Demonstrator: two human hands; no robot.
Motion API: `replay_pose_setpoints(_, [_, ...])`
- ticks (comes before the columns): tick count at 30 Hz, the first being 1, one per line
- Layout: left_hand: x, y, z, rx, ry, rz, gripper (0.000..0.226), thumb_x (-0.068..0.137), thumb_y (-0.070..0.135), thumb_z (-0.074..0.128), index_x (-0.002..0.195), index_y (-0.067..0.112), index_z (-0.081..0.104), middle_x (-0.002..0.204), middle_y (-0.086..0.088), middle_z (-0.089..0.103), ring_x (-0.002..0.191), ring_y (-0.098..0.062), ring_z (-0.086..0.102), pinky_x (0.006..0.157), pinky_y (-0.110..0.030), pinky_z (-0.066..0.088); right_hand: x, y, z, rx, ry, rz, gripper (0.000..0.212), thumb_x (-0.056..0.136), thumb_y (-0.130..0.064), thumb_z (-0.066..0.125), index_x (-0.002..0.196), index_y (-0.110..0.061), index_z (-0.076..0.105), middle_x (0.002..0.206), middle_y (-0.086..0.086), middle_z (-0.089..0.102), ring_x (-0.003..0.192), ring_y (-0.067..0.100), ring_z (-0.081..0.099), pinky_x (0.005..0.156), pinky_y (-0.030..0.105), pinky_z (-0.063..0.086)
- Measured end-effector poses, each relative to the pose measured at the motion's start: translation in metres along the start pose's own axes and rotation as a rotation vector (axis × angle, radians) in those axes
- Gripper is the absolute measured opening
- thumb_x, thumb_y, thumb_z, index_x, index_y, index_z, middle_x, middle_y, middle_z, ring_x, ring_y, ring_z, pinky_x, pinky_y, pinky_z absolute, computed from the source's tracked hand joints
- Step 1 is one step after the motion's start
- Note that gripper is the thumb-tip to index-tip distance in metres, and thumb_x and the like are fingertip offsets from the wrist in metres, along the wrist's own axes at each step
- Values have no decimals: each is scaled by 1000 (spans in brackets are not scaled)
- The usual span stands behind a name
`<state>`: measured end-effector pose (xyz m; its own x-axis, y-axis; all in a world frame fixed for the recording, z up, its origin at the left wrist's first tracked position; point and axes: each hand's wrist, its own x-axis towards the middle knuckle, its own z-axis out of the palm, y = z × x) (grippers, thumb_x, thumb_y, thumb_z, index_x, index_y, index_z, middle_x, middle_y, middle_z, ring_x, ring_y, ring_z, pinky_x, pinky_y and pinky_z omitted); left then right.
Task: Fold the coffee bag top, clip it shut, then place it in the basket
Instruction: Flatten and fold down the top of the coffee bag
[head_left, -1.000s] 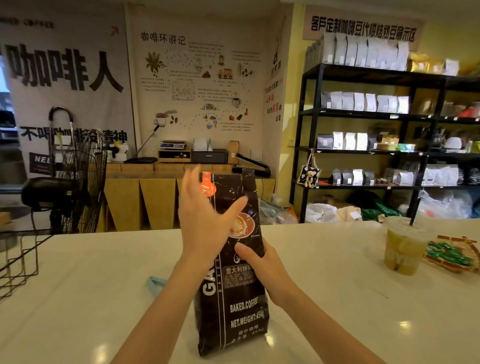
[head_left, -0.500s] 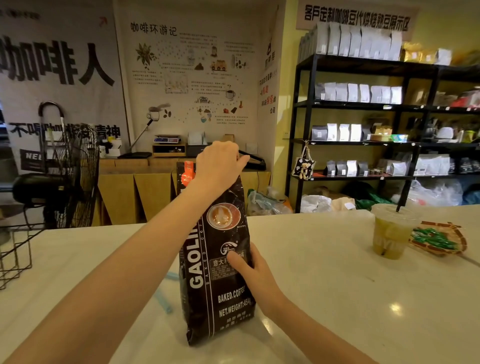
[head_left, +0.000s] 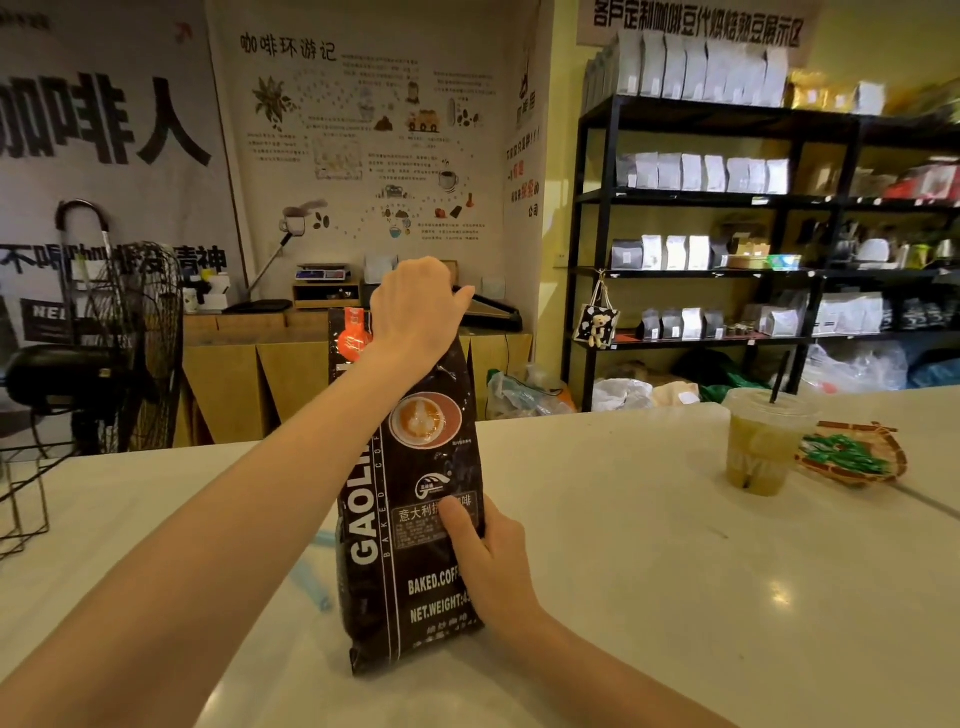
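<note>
Your coffee bag (head_left: 410, 499) stands upright on the white counter (head_left: 649, 571), near centre. Your left hand (head_left: 415, 306) curls closed over its top at 12 o'clock; your right hand (head_left: 488, 561) grips its side at 3 o'clock. The wire basket (head_left: 23, 499) waits at 9 o'clock; something blue (head_left: 311, 587), perhaps the clip, lies behind the bag.

my white counter (head_left: 649, 571) is glossy and catches the lights. the dark coffee bag (head_left: 410, 499) stands upright on it in front of me, with something pale blue (head_left: 311, 582) lying just behind its left edge. far right sit an iced drink cup (head_left: 758, 447) and, beside it, a woven tray (head_left: 857, 457). a wire basket (head_left: 26, 499) rests at the left edge.
</note>
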<state>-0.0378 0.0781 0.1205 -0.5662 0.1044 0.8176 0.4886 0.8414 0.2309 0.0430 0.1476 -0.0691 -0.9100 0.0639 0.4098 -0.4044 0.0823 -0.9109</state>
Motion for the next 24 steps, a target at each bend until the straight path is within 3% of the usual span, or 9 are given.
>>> replay_pose_setpoints(5, [-1,5,3,66,66,91,35,91,31,47,84,0,63,81,-19,67,77,-33,62,60,-33,38,-3,-3,4,-27,40,-25,13,86,-36,49,80,-28,56,68,-25,70,72,0,67,60,13,50])
replay_pose_setpoints(10, [-4,9,1,48,75,188,42,92,37,43,78,1,62,76,-20,66,72,-36,61,59,-37,43,-5,0,2,-69,38,-52,23,82,-53,51,84,-31,58,79,-24,71,81,4,68,68,19,52])
replay_pose_setpoints(13, [-1,9,-3,58,29,173,45,91,41,42,81,3,64,80,-16,65,75,-33,62,61,-37,44,2,-11,0,-32,-18,-66,48,74,-61,50,112,-33,56,103,-7,71,97,10,66,85,34,54])
replay_pose_setpoints(16, [-1,8,-7,64,13,171,45,91,42,42,80,4,64,79,-14,65,73,-30,62,62,-37,47,16,-33,0,108,12,-100,61,76,-55,52,131,-30,44,118,-5,65,109,11,61,91,33,52])
replay_pose_setpoints(20, [-6,7,-11,5,48,173,41,91,36,44,74,4,62,68,-11,60,63,-26,55,58,-34,42,20,-49,4,316,77,-32,27,83,-33,59,106,-21,68,97,3,74,94,19,68,82,35,56])
replay_pose_setpoints(24, [-13,1,-10,-41,139,139,38,92,28,45,61,7,54,53,-4,45,51,-20,42,53,-30,27,19,-45,8,347,71,26,32,80,-35,57,102,-14,69,90,3,76,91,19,69,79,32,54])
